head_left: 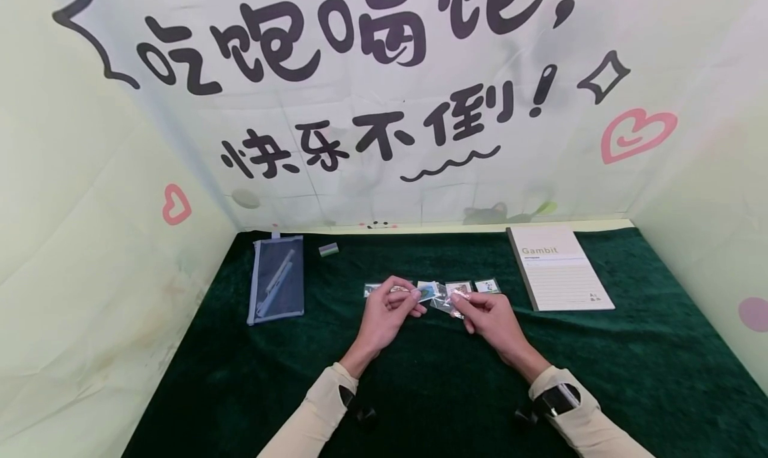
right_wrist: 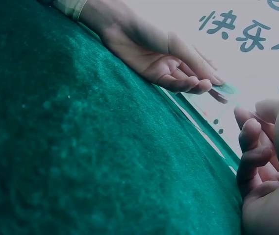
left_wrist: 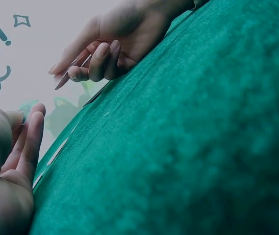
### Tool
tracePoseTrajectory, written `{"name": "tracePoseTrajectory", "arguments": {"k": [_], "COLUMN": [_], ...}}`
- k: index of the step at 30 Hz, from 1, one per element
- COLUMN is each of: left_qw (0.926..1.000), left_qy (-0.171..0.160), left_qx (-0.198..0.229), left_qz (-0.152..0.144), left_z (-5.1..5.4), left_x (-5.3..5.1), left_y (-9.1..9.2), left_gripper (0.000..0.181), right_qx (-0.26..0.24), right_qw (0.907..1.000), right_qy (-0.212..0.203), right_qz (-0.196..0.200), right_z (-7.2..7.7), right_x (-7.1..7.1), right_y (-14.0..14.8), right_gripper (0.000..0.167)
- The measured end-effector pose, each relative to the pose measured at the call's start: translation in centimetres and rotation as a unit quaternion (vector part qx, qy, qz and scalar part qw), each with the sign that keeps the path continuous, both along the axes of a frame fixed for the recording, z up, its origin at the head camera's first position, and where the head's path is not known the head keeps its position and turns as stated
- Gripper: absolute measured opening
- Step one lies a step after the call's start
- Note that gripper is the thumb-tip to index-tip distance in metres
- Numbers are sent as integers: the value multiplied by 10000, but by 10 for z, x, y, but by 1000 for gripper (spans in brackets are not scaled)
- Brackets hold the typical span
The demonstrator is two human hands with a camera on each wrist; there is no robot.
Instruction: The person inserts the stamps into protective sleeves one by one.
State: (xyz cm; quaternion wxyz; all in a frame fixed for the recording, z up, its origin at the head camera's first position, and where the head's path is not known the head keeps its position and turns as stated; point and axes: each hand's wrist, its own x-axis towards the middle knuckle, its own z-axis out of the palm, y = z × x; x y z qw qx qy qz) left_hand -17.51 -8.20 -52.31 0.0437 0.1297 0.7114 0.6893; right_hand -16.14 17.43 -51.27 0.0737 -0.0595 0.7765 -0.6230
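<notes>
My left hand (head_left: 387, 311) pinches a small blue-green picture card (head_left: 427, 291) between thumb and fingers; its exact kind is too small to tell. Opposite it, my right hand (head_left: 492, 317) pinches a clear plastic sleeve (head_left: 443, 305) by its right side. Card and sleeve overlap in the head view, so I cannot tell whether they touch. In the right wrist view the card (right_wrist: 224, 89) sticks out past the left fingertips. Just behind the hands, several small sleeved cards (head_left: 487, 286) lie in a row on the green cloth, partly hidden by the fingers.
A blue zip pouch (head_left: 288, 251) with pens inside lies at the back left, a small striped eraser-like block (head_left: 329, 250) beside it. At the back right is a Gambit notebook (head_left: 564, 278). Dark green cloth (head_left: 444, 391) covers the table, and a printed white curtain (head_left: 336, 198) hangs behind.
</notes>
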Motion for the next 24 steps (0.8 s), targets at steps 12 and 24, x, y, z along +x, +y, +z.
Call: {"name": "tracePoseTrajectory", "arguments": {"k": [12,24], "left_qw": [9998,9988], "left_qy": [-85,-78], "left_qx": [-79,-397], "left_qz": [-168,-294], "left_z": [-1,-1], "left_x": [-1,0], "left_y": [0,1], "left_gripper": [26,27], "right_qx": [6,46], "right_qw": [9999,9999], "right_qy": [-45,-102], "right_qz": [-122,-51], "right_z": [-1,-1], "right_x": [0,1], "right_y": [0,0], "right_gripper": [42,39]}}
